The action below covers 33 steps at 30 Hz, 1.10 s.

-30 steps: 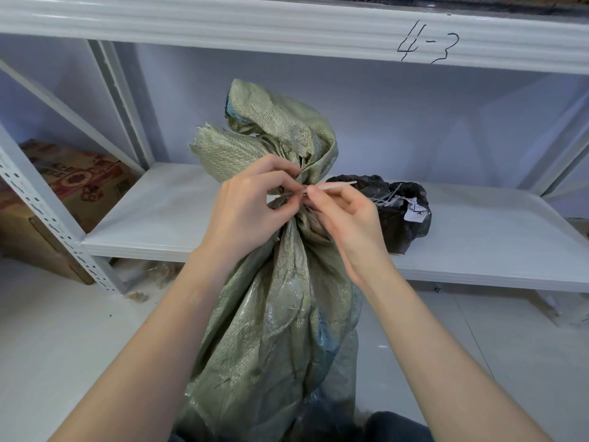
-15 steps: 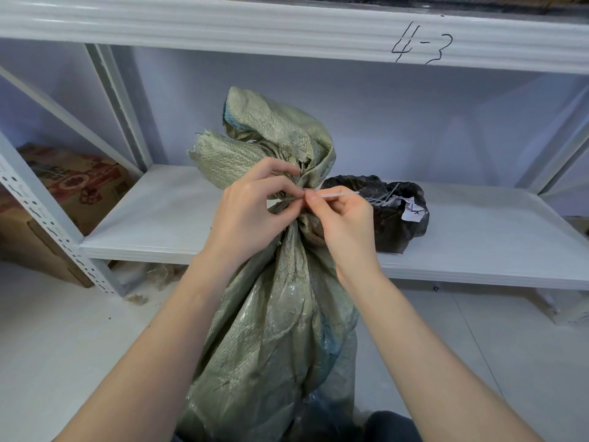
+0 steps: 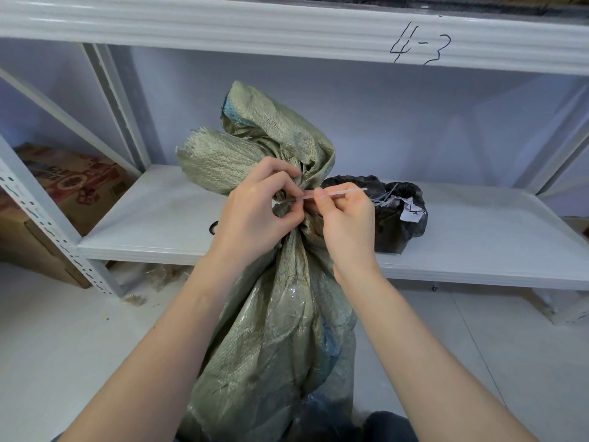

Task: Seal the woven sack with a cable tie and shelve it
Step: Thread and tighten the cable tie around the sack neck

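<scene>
Left hand [image 3: 255, 208] pinches bunched neck of green sack [image 3: 277, 314]; right hand [image 3: 347, 215] pinches white cable tie [image 3: 338, 193] tail; black bag [image 3: 395, 215] behind on shelf [image 3: 159, 224]

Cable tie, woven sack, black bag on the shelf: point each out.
cable tie [image 3: 345, 192], head view, on its free tail right of the fingers
woven sack [image 3: 280, 333], head view, on its body below the neck
black bag [image 3: 393, 224], head view, on its front side

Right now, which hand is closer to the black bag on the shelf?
The right hand. It pinches the cable tie at the sack neck, just beside the black bag. The left hand grips the neck on the far side of the sack, further away.
</scene>
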Motion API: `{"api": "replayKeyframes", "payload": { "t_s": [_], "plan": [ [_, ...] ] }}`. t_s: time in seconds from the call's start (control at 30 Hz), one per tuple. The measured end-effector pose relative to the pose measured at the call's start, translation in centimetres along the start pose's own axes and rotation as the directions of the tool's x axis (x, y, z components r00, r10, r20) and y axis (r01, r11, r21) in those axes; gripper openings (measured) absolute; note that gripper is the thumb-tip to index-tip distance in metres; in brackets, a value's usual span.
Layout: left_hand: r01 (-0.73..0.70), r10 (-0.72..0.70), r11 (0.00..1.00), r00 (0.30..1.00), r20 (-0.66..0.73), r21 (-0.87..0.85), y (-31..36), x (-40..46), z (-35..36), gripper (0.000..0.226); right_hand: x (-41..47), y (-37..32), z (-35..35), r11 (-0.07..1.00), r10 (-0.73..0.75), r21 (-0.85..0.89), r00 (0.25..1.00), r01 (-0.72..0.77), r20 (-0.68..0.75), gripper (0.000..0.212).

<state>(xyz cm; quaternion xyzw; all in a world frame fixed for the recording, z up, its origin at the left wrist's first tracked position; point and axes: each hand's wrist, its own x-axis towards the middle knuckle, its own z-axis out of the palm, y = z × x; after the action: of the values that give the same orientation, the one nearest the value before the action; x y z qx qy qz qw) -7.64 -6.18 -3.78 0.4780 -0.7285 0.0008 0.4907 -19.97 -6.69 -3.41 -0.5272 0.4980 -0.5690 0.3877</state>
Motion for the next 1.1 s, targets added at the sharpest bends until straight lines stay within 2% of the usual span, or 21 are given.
{"api": "replayKeyframes", "payload": {
  "t_s": [0.07,0.2,0.37,0.83,0.97,1.1],
  "plan": [
    [0.002,-0.002,1.000,1.000,0.000,-0.003,-0.03,-0.01,-0.01,0.004,0.08,0.12,0.11,1.000,0.014,0.012,1.000,-0.014,0.001,0.017],
    [0.009,-0.009,1.000,1.000,-0.011,-0.005,-0.07,-0.09,0.03,0.004,-0.11,0.13,0.14,0.999,0.014,0.031,1.000,-0.014,0.002,0.008],
    [0.021,-0.021,1.000,1.000,-0.021,0.000,0.10,-0.16,0.05,0.004,-0.11,0.07,-0.06,0.997,0.000,0.073,1.000,0.001,-0.007,0.020],
    [0.007,-0.007,1.000,1.000,0.011,0.002,0.11,0.00,0.18,0.007,0.31,0.68,-0.17,0.989,0.054,0.140,0.998,-0.049,-0.032,0.012],
    [0.006,-0.006,1.000,1.000,0.023,0.018,0.27,-0.03,0.10,0.008,0.51,0.69,-0.34,0.981,0.066,0.186,0.998,-0.062,-0.013,0.026],
    [0.004,-0.006,0.999,0.999,0.036,0.043,0.18,-0.15,0.21,0.009,0.27,0.63,-0.54,0.980,0.038,0.198,0.999,-0.037,-0.005,0.016]
  ]
}}
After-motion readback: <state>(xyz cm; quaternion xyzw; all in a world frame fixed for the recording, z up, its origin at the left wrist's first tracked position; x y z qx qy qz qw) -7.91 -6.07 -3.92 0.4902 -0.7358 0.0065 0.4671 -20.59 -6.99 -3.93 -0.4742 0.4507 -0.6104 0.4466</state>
